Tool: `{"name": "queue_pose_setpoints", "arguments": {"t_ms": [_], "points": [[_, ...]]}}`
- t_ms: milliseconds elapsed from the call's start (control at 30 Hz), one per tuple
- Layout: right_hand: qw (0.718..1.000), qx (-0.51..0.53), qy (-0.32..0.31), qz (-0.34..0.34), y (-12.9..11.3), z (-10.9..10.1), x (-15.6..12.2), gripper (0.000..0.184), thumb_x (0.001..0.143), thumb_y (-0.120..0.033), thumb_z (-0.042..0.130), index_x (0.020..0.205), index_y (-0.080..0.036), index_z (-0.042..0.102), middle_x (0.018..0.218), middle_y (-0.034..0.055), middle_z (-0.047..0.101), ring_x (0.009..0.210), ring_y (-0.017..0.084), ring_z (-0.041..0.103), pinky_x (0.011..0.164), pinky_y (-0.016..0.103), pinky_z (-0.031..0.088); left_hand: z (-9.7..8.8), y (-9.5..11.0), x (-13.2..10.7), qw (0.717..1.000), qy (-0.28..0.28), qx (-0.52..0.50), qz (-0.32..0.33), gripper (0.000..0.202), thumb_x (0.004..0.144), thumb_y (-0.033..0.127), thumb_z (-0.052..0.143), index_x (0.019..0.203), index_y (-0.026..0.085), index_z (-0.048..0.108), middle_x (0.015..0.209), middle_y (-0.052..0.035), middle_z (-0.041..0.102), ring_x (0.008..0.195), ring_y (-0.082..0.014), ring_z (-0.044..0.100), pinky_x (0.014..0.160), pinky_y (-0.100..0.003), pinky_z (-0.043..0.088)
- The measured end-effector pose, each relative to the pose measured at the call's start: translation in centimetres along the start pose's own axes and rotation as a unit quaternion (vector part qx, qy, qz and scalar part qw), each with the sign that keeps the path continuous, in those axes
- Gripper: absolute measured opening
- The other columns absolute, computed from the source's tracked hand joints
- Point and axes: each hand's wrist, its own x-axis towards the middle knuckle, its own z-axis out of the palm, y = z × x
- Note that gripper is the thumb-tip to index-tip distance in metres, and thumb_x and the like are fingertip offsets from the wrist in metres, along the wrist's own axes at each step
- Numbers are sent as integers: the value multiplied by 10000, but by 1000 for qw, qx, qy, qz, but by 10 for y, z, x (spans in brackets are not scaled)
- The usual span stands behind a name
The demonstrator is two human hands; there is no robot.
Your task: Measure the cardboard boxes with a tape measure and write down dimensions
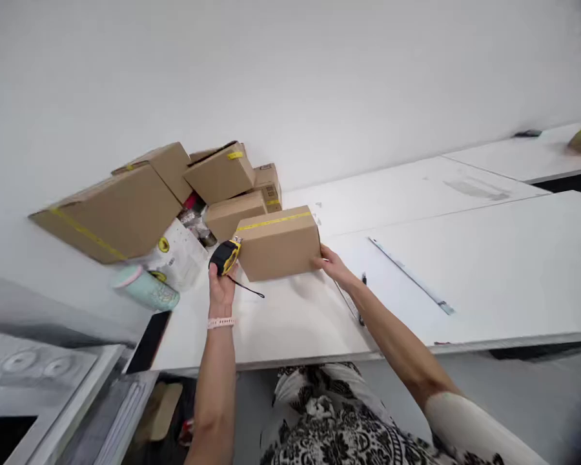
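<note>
My left hand is wrapped round a black and yellow tape measure, whose mouth is close to the left end of a brown cardboard box. A black wrist cord trails from the tape measure onto the table. The box lies on the white table, with a yellow strip running lengthwise over its top. At the box's right end, my right hand grips the lower corner, thumb on the front face and the other fingers partly hidden behind the end.
Several cardboard boxes are piled against the wall at left. Before them stand a white bag, a mint tumbler and a dark flat phone-like object. Right of the box, a ruler-like strip rests on white paper beside a pen.
</note>
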Motion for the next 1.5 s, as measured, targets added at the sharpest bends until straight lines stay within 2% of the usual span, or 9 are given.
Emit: {"name": "queue_pose_setpoints", "arguments": {"t_ms": [200, 367, 533, 633, 800, 933, 1033, 1367, 1500], "points": [[978, -167, 126, -11, -46, -28, -39, 563, 874, -593, 618, 1310, -238, 651, 1272, 119, 680, 873, 243, 656, 818, 437, 561, 8, 52, -30, 995, -80, -12, 64, 654, 618, 663, 852, 1096, 228, 754, 1234, -89, 746, 1238, -319, 652, 1020, -430, 554], [973, -191, 127, 41, -53, -32, -57, 465, 881, -517, 616, 1236, -229, 703, 1203, 123, 694, 797, 221, 638, 841, 473, 552, 15, 61, -50, 997, -25, 69, 4, 608, 598, 609, 869, 1041, 205, 766, 1121, -89, 786, 1182, -329, 687, 970, -431, 587], [989, -41, 139, 37, -43, -31, -76, 542, 927, -515, 566, 1403, -254, 572, 1339, 133, 657, 1045, 262, 659, 865, 475, 585, 30, 67, -60, 986, -51, 161, 12, 520, 622, 535, 848, 993, 178, 776, 1059, -87, 801, 1120, -321, 721, 929, -380, 596], [988, -26, 148, -33, -39, -19, -101, 557, 958, -515, 558, 1465, -292, 490, 1453, 128, 591, 1239, 269, 608, 999, 506, 548, 53, 74, -66, 976, -108, 175, -66, 531, 678, 568, 799, 1020, 163, 766, 962, -103, 806, 914, -321, 771, 792, -399, 627], [933, -181, 237, -200, -29, 16, -139, 432, 937, -375, 660, 1350, -288, 569, 1363, 130, 623, 1279, 294, 578, 1029, 536, 520, 111, 54, -73, 911, -222, 212, -274, 450, 850, 528, 673, 1064, 138, 737, 920, -130, 799, 681, -246, 755, 619, -328, 601], [866, -282, 264, -317, -22, 27, -142, 302, 907, -229, 685, 1202, -263, 631, 1181, 118, 699, 1133, 286, 646, 928, 494, 551, 150, 25, -75, 867, -254, 262, -339, 368, 891, 469, 658, 1020, 134, 739, 932, -122, 798, 606, -181, 715, 575, -271, 564], [847, -308, 268, -341, -20, 26, -135, 263, 896, -220, 695, 1149, -253, 634, 1140, 114, 714, 1118, 285, 662, 899, 477, 554, 168, 12, -76, 848, -274, 285, -354, 374, 907, 478, 642, 983, 127, 745, 930, -117, 793, 600, -154, 695, 562, -247, 529], [831, -299, 309, -353, -21, 30, -118, 136, 885, -210, 674, 921, -243, 547, 959, 63, 701, 940, 241, 675, 803, 425, 485, 171, 7, -71, 815, -285, 336, -377, 420, 873, 517, 675, 1027, 132, 738, 852, -104, 775, 553, -144, 667, 460, -210, 422], [858, -271, 318, -299, -31, 33, -115, 133, 875, -163, 579, 971, -242, 534, 960, 71, 676, 925, 248, 652, 803, 442, 501, 162, 7, -68, 822, -264, 317, -392, 412, 878, 513, 672, 992, 123, 744, 871, -113, 780, 547, -146, 679, 462, -207, 449]]}}
